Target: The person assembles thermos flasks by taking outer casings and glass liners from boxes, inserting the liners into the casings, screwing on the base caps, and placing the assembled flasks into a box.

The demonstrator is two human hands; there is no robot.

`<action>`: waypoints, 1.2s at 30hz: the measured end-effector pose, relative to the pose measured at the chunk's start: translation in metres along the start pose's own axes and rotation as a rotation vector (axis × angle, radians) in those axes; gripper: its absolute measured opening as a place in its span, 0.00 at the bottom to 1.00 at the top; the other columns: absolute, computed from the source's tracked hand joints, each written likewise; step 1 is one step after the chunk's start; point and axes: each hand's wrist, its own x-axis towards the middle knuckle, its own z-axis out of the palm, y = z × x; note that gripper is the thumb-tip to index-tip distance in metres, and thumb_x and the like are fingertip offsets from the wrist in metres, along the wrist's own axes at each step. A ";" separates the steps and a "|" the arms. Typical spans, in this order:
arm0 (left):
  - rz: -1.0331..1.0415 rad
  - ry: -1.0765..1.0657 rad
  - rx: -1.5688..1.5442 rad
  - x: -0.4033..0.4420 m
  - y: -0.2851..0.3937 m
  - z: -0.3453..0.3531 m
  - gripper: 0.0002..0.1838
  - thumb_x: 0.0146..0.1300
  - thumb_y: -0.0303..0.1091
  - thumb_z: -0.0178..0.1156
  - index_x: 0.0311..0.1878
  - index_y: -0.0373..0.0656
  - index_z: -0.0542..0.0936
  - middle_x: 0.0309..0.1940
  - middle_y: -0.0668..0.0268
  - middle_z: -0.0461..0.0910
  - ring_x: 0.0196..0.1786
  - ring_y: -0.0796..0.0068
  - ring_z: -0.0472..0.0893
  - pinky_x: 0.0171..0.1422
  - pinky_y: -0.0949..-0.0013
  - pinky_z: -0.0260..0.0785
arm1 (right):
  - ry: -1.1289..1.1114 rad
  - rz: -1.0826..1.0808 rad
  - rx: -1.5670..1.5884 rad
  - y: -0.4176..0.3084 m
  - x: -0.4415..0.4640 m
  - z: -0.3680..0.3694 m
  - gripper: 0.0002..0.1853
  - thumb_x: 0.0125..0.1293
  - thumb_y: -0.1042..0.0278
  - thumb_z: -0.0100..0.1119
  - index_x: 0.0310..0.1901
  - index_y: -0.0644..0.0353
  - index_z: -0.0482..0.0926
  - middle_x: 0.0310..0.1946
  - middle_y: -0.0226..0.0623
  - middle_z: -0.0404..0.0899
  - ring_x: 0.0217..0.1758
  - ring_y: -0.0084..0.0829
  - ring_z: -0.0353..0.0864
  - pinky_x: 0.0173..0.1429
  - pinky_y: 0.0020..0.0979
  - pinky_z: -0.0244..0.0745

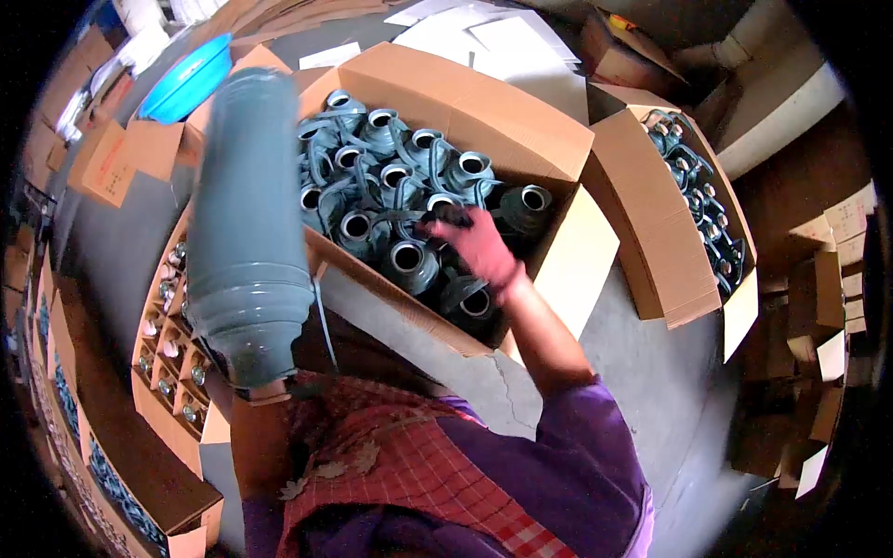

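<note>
A large grey-green thermos flask shell (251, 205) stands close to the camera on the left, tilted slightly, its wide smooth end up. My left hand (270, 392) is closed at its lower end and mostly hidden behind it. In a pink glove with dark fingertips, my right hand (479, 249) is over an open cardboard box (465, 107). Its fingers are curled among the flask shells; what they grip is hidden. Several grey-green flask shells (409, 260) with round open necks and side handles fill this box upright.
At the left, a divided carton (167, 358) holds silvery-topped pieces. Another box of flask shells (702, 209) stands at the right. A blue basin (189, 79) lies at the back left, white sheets (502, 46) at the back. Cartons (828, 307) are stacked at the far right.
</note>
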 end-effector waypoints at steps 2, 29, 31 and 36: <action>-0.085 -0.080 0.027 0.015 -0.013 0.022 0.21 0.64 0.44 0.50 0.53 0.39 0.73 0.40 0.59 0.79 0.39 0.62 0.80 0.43 0.67 0.74 | -0.068 0.235 -0.422 0.050 0.038 -0.023 0.19 0.58 0.58 0.60 0.45 0.63 0.79 0.40 0.49 0.81 0.43 0.44 0.81 0.46 0.37 0.74; -0.878 -0.658 -0.109 0.078 -0.103 0.179 0.24 0.67 0.47 0.49 0.59 0.40 0.70 0.48 0.57 0.78 0.47 0.61 0.79 0.51 0.58 0.73 | 0.451 0.384 -0.529 0.144 0.044 -0.118 0.24 0.55 0.43 0.63 0.40 0.57 0.82 0.35 0.50 0.81 0.42 0.48 0.81 0.45 0.39 0.75; -0.883 -0.658 -0.031 0.074 -0.103 0.169 0.24 0.66 0.46 0.50 0.60 0.40 0.70 0.49 0.57 0.78 0.47 0.64 0.80 0.50 0.60 0.73 | 0.646 0.307 -0.642 0.094 0.041 -0.123 0.24 0.52 0.42 0.63 0.40 0.56 0.81 0.35 0.47 0.81 0.42 0.49 0.80 0.43 0.42 0.75; -0.620 -0.625 0.134 0.057 -0.088 0.142 0.24 0.66 0.43 0.51 0.60 0.40 0.69 0.50 0.57 0.78 0.47 0.65 0.80 0.48 0.63 0.74 | 0.610 0.447 -0.973 0.077 0.059 -0.128 0.30 0.49 0.40 0.64 0.43 0.60 0.77 0.38 0.50 0.80 0.45 0.48 0.79 0.47 0.43 0.72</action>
